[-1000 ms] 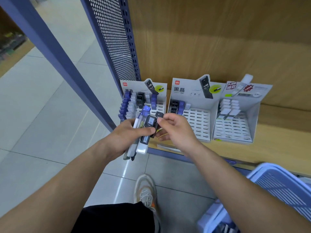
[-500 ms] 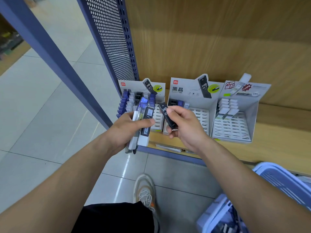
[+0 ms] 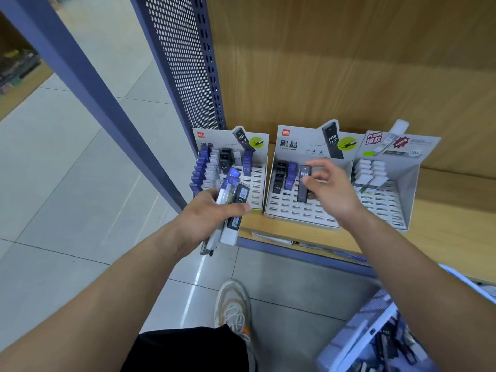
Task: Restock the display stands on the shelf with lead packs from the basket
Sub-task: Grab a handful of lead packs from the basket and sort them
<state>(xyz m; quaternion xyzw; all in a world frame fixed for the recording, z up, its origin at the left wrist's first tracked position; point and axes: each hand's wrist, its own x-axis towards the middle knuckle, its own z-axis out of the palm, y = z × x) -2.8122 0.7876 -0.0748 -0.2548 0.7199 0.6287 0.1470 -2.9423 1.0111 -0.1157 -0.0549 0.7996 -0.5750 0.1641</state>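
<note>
Basket (image 3: 351, 340), nearest you at lower right, holds dark lead packs (image 3: 386, 342). Your left hand (image 3: 204, 216), fingers curled, grips a bundle of packs (image 3: 236, 194) before the left stand (image 3: 259, 181) at the shelf's (image 3: 442, 224) front-left corner. Your right hand (image 3: 332, 191) pinches one black pack (image 3: 303, 183) upright over the middle stand (image 3: 295, 210). The right stand (image 3: 386, 208) is just beside it.

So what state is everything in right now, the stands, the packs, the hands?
Left stand: partly filled, left rows packed.
Middle stand: few packs at back left, most slots bare.
Right stand: white packs at back, front slots bare.
Black pack: pinched by right hand over middle stand.
Bundle: gripped in left hand.
Basket: holds packs.
</note>
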